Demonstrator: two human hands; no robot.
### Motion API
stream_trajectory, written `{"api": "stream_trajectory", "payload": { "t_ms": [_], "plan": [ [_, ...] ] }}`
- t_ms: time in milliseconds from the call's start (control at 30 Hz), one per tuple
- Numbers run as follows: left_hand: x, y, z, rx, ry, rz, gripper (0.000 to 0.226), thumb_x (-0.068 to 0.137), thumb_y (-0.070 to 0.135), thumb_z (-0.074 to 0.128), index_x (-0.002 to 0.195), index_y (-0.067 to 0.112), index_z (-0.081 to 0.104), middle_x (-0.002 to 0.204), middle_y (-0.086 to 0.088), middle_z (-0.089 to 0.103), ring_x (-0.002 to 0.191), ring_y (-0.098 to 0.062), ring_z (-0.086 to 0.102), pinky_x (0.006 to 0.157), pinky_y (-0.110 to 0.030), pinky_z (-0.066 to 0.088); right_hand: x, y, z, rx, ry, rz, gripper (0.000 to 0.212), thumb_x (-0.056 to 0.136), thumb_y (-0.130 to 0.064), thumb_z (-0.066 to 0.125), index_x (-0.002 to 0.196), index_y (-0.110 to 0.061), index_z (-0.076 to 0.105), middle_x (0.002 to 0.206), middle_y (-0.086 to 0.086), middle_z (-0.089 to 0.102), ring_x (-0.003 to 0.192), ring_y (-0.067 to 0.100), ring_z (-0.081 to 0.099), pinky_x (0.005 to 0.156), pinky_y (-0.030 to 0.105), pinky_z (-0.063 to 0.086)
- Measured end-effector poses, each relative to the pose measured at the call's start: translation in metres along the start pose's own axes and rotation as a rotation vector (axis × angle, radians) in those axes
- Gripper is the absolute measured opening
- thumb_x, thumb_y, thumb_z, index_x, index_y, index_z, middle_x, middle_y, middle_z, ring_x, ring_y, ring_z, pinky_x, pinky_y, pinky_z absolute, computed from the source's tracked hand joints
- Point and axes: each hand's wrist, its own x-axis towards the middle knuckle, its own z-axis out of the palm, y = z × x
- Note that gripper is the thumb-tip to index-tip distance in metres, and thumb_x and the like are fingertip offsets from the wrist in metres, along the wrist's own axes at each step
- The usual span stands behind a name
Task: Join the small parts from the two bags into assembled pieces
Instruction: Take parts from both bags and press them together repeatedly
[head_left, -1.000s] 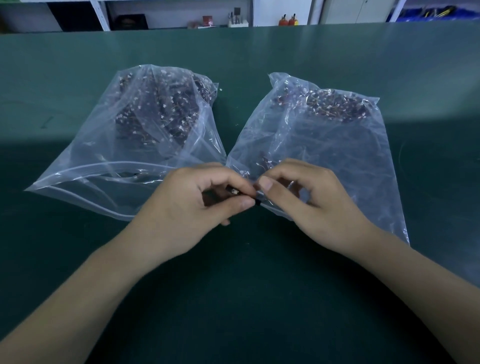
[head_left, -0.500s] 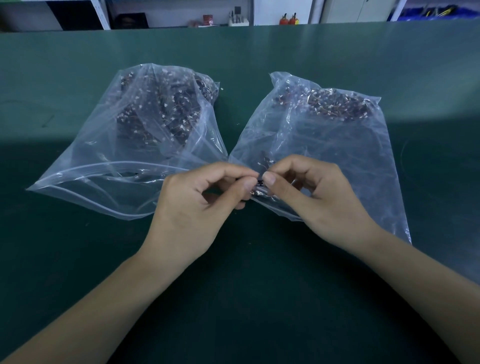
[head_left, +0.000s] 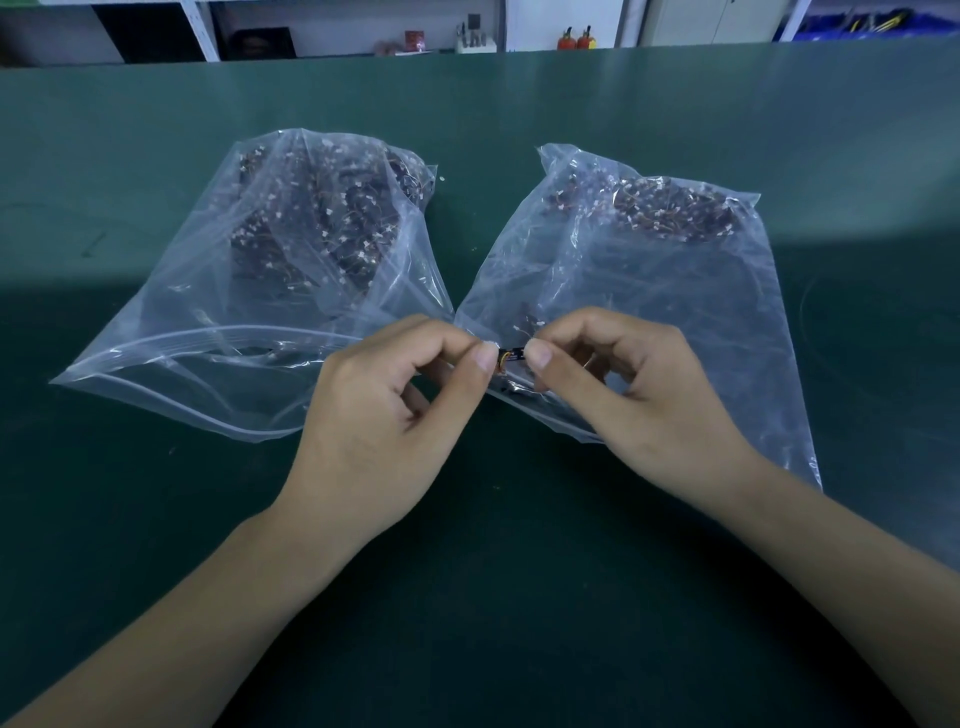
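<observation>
While I look down at the green table (head_left: 519, 597), both of my hands meet in the middle, just above it. My left hand (head_left: 374, 431) has its fingers curled, and its thumb and first finger pinch one end of a tiny part (head_left: 506, 357). My right hand (head_left: 649, 410) is curled the same way, and its thumb and first finger pinch the other end. The tiny part is dark with a bit of orange on it. It sits right between my two thumbs, and it is too small for me to tell if it is one piece or two pieces pushed together.

Behind my left hand lies the left bag (head_left: 208, 332). It is a clear plastic bag with a zip top, and its mouth is open toward me. Deep inside it is a big heap of dark little parts with white bits (head_left: 322, 223).

Behind my right hand lies the right bag (head_left: 675, 291). It is clear too, and its near edge runs under my right hand. It has its own heap of dark little parts (head_left: 670, 210) at the far end. The two bags almost touch where my fingers are.

Far away, past the table edge, I can see white shelves (head_left: 208, 31) with some small things on them.
</observation>
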Motion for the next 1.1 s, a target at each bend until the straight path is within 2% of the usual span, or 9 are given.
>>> {"api": "stream_trajectory", "payload": {
  "t_ms": [200, 467, 633, 833, 1100],
  "plan": [
    [-0.0003, 0.0019, 0.0014, -0.032, -0.005, -0.009, 0.017, 0.103, 0.021, 0.067, 0.087, 0.020, 0.072, 0.083, 0.011, 0.068, 0.075, -0.013, 0.065, 0.058, -0.011, 0.041, -0.0005, -0.0011, 0.0007, 0.025, -0.010, 0.014, 0.013, 0.099, -0.021, 0.072, 0.088, -0.016, 0.076, 0.078, 0.007, 0.070, 0.074, 0.029, 0.061, 0.071, 0.051, 0.047],
    [-0.0012, 0.0031, 0.0035, -0.092, -0.022, -0.054, 0.019, 0.098, 0.015, 0.068, 0.080, 0.011, 0.068, 0.078, 0.002, 0.066, 0.065, -0.011, 0.057, 0.056, -0.012, 0.039, -0.0020, -0.0027, 0.0034, 0.070, -0.031, 0.016, 0.015, 0.100, -0.019, 0.072, 0.085, -0.021, 0.075, 0.076, 0.006, 0.068, 0.072, 0.035, 0.056, 0.067, 0.055, 0.044],
    [-0.0028, 0.0053, 0.0033, -0.108, -0.047, -0.077, 0.020, 0.100, 0.015, 0.068, 0.080, 0.014, 0.068, 0.077, 0.005, 0.064, 0.056, -0.002, 0.052, 0.053, -0.008, 0.034, -0.0013, -0.0023, 0.0026, 0.090, -0.016, 0.044, 0.018, 0.100, -0.018, 0.072, 0.083, -0.023, 0.075, 0.077, 0.008, 0.068, 0.073, 0.037, 0.056, 0.068, 0.053, 0.045],
    [-0.0017, 0.0049, 0.0035, -0.094, -0.042, -0.067, 0.020, 0.098, 0.016, 0.069, 0.079, 0.012, 0.069, 0.076, 0.003, 0.065, 0.064, -0.012, 0.057, 0.056, -0.013, 0.038, -0.0003, -0.0023, 0.0019, 0.075, -0.029, 0.045, 0.015, 0.099, -0.016, 0.073, 0.083, -0.015, 0.075, 0.075, 0.006, 0.068, 0.070, 0.030, 0.056, 0.068, 0.051, 0.046],
    [-0.0025, 0.0053, 0.0032, -0.124, -0.037, -0.086, 0.019, 0.100, 0.019, 0.068, 0.081, 0.017, 0.070, 0.079, 0.004, 0.068, 0.065, -0.009, 0.058, 0.055, -0.012, 0.038, -0.0010, -0.0017, 0.0013, 0.105, -0.016, 0.020, 0.017, 0.099, -0.016, 0.072, 0.083, -0.020, 0.076, 0.077, 0.010, 0.069, 0.074, 0.033, 0.057, 0.068, 0.049, 0.045]
  ]
}}
